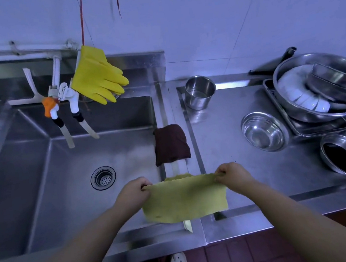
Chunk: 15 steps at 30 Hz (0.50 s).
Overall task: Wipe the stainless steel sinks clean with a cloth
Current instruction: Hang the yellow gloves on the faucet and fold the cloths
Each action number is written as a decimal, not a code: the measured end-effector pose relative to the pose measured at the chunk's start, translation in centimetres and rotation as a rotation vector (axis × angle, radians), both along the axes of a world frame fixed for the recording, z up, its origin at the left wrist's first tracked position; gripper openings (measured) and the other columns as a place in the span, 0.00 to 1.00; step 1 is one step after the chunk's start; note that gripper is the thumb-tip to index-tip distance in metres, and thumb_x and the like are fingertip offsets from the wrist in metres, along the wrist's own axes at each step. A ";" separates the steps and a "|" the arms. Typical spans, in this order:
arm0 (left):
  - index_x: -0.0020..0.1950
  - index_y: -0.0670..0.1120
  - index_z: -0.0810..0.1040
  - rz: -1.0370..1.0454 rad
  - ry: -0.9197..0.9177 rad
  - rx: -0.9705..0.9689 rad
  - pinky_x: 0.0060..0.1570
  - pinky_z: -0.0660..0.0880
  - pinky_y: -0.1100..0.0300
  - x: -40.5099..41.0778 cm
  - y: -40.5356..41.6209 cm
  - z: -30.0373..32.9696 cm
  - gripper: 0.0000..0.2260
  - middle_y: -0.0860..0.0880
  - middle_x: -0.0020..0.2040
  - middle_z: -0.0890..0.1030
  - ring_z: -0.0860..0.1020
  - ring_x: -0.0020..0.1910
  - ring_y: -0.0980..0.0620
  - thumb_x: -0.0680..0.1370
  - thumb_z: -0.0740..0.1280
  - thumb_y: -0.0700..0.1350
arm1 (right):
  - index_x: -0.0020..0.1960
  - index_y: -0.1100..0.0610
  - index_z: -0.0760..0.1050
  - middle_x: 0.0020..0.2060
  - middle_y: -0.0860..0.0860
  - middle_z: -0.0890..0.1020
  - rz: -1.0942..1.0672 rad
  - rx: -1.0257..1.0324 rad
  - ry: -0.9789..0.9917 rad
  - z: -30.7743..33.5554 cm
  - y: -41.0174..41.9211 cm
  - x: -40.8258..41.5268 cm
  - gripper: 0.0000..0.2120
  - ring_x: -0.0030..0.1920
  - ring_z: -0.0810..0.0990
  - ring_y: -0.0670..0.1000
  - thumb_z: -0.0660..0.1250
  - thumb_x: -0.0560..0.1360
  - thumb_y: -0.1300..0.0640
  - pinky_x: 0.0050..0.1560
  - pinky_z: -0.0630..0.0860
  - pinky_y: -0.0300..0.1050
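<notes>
A yellow-green cloth (184,198) hangs spread out in the air over the sink's right rim, near the front edge. My left hand (134,190) pinches its upper left corner and my right hand (233,174) pinches its upper right corner, so the top edge is stretched between them. The stainless steel sink (42,167) lies to the left, with a round drain strainer (103,178) in its floor. A second basin shows only partly at the far left.
A folded dark maroon cloth (171,145) lies on the sink's right rim. Yellow rubber gloves (97,74) hang above the taps (65,100). On the right counter (223,146) stand a steel pot (200,92), small bowls (263,131) and a big basin with dishes (322,85).
</notes>
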State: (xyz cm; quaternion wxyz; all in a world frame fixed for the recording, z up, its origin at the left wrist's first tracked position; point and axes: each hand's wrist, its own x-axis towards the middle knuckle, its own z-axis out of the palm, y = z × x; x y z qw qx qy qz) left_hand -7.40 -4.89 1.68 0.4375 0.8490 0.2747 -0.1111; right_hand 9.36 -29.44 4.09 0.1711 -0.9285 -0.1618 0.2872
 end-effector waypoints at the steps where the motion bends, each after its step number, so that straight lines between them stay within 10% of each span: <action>1: 0.39 0.52 0.74 0.021 0.013 0.012 0.31 0.65 0.62 0.3 0.1 -0.4 0.10 0.54 0.37 0.76 0.72 0.35 0.57 0.74 0.62 0.38 | 0.43 0.56 0.79 0.37 0.48 0.77 -0.007 -0.031 -0.012 -0.5 0.5 0.2 0.04 0.37 0.74 0.49 0.65 0.73 0.59 0.32 0.66 0.38; 8: 0.41 0.52 0.73 0.072 0.096 0.091 0.31 0.65 0.61 1.5 0.2 -3.2 0.06 0.53 0.37 0.75 0.72 0.37 0.52 0.75 0.65 0.41 | 0.58 0.53 0.76 0.53 0.51 0.79 0.145 -0.298 -0.219 -3.5 2.4 0.3 0.13 0.55 0.74 0.54 0.60 0.75 0.60 0.48 0.68 0.42; 15: 0.57 0.44 0.75 0.205 0.013 0.159 0.47 0.67 0.61 1.1 -0.1 -3.9 0.13 0.50 0.52 0.75 0.75 0.51 0.50 0.74 0.69 0.42 | 0.60 0.54 0.76 0.56 0.50 0.76 0.483 0.062 -0.348 -4.3 6.3 -1.9 0.13 0.58 0.70 0.53 0.63 0.75 0.58 0.56 0.63 0.43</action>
